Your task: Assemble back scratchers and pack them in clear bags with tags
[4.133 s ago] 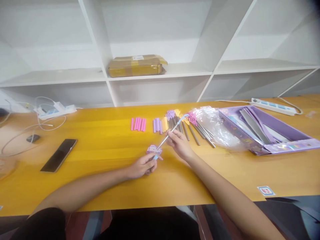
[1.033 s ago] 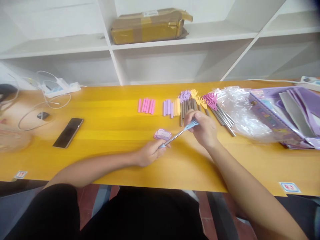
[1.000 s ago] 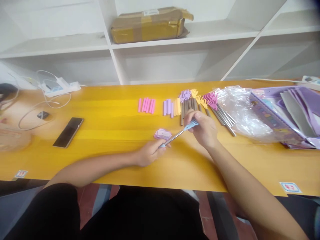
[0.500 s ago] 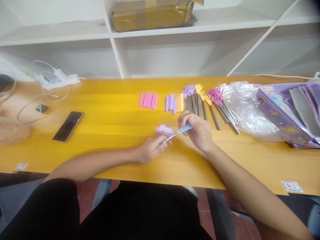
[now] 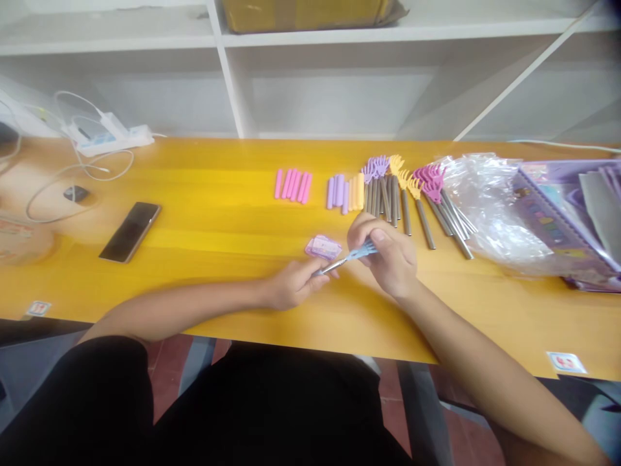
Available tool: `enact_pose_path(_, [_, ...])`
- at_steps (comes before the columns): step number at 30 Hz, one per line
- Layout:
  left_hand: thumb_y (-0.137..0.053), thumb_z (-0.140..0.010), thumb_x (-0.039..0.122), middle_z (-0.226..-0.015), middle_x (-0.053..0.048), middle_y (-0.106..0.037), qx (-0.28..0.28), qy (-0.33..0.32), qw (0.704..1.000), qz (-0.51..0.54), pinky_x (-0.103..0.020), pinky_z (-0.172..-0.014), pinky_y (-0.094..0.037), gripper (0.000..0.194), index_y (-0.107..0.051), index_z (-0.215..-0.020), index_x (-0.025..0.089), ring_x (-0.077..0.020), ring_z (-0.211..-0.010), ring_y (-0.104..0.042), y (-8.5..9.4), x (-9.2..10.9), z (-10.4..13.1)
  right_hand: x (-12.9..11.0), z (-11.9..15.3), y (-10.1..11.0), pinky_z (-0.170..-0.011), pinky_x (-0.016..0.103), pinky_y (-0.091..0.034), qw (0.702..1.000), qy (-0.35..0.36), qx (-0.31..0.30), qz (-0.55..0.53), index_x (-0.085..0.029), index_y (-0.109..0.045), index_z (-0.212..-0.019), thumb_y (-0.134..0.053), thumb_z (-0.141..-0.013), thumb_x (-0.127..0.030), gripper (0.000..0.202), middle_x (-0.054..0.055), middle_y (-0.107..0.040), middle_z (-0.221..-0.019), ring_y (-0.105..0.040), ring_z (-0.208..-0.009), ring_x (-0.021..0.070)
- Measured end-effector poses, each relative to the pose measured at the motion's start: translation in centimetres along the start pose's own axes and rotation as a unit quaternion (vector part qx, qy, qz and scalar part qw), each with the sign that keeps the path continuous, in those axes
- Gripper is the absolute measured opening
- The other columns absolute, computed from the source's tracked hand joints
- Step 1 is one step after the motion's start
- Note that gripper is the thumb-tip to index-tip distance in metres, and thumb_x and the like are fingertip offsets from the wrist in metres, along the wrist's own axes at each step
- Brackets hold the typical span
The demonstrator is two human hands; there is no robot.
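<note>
My left hand point(image 5: 297, 283) is closed around the metal rod end of a back scratcher point(image 5: 334, 265) with a light blue claw head. The fingers of my right hand point(image 5: 388, 255) pinch the blue claw at the other end. The rod slants up to the right between both hands, above the table. Just beyond my left hand lies a small stack of purple-and-white printed cards point(image 5: 323, 246). Past my right hand lie several back scratchers with metal rods and purple claws point(image 5: 376, 168), yellow claws point(image 5: 396, 164) and magenta claws point(image 5: 430, 180).
Pink tubes point(image 5: 294, 186), purple tubes point(image 5: 336, 192) and yellow tubes point(image 5: 356, 193) lie in rows on the wooden table point(image 5: 218, 220). Clear plastic bags point(image 5: 490, 207) and a purple box point(image 5: 548, 223) stand at right. A phone point(image 5: 130, 232) and power strip point(image 5: 116, 139) are at left.
The view has tipped down a little, so the table and shelf sit higher in the picture. Both hands keep their hold on the blue back scratcher, with little visible movement.
</note>
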State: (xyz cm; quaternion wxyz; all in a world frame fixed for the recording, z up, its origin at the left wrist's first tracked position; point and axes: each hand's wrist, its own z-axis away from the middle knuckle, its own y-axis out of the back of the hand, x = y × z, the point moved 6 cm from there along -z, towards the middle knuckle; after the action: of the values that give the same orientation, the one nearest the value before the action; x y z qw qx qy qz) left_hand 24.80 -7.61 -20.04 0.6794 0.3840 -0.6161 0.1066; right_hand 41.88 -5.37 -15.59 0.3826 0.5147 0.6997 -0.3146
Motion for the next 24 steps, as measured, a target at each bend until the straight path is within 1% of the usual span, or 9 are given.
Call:
enact_pose_path(6, [-0.037,-0.112,0.054,-0.092,-0.005,-0.067,-0.012,0.016,1.0,-0.001,-0.032,-0.088,-0.053,0.049,-0.061,-0.132,0.016,-0.0184,-0.088,-0.064,-0.1,-0.1,0.0,0.4,0.3,-0.1,-0.047,0.029,-0.031,1.0,-0.014,0.009,0.002,-0.022,-0.071,-0.091,-0.052,-0.112,-0.042,0.035,0.005,-0.055,-0.086,-0.044,-0.059,0.0128])
enact_pose_path(13, [-0.04,-0.112,0.051,-0.083,-0.001,-0.061,-0.01,0.012,1.0,0.003,-0.031,-0.083,-0.052,0.045,-0.063,-0.125,0.016,-0.0164,-0.08,-0.061,0.0,0.3,-0.1,1.1,0.6,0.0,-0.048,0.032,-0.031,0.998,-0.049,0.031,0.022,-0.025,-0.069,-0.088,-0.054,-0.109,-0.052,0.038,0.007,-0.055,-0.086,-0.046,-0.064,0.0181])
enact_pose_path(18, [-0.041,-0.112,0.049,-0.079,0.0,-0.06,-0.014,0.016,1.0,0.004,-0.03,-0.08,-0.052,0.043,-0.063,-0.127,0.015,-0.0155,-0.075,-0.058,0.0,-0.1,-0.1,0.9,0.6,-0.3,-0.048,0.032,-0.03,0.998,-0.045,0.034,0.026,-0.025,-0.067,-0.086,-0.053,-0.109,-0.051,0.037,0.006,-0.055,-0.084,-0.042,-0.061,0.0171])
enact_pose_path(21, [-0.041,-0.112,0.049,-0.081,-0.001,-0.06,-0.02,0.012,1.0,0.007,-0.03,-0.082,-0.052,0.043,-0.064,-0.127,0.016,-0.016,-0.077,-0.059,-0.1,-0.3,0.0,0.8,0.7,-0.4,-0.048,0.032,-0.03,0.998,-0.045,0.036,0.027,-0.025,-0.066,-0.086,-0.054,-0.109,-0.051,0.037,0.006,-0.055,-0.084,-0.043,-0.061,0.0173])
enact_pose_path(24, [-0.041,-0.112,0.049,-0.083,-0.001,-0.06,-0.027,0.011,0.999,0.015,-0.03,-0.084,-0.051,0.043,-0.064,-0.126,0.016,-0.0161,-0.08,-0.059,-0.2,-0.4,0.0,0.7,0.9,-0.6,-0.047,0.032,-0.029,0.999,-0.034,0.035,0.015,-0.024,-0.067,-0.087,-0.053,-0.11,-0.045,0.034,0.006,-0.055,-0.084,-0.042,-0.058,0.0158])
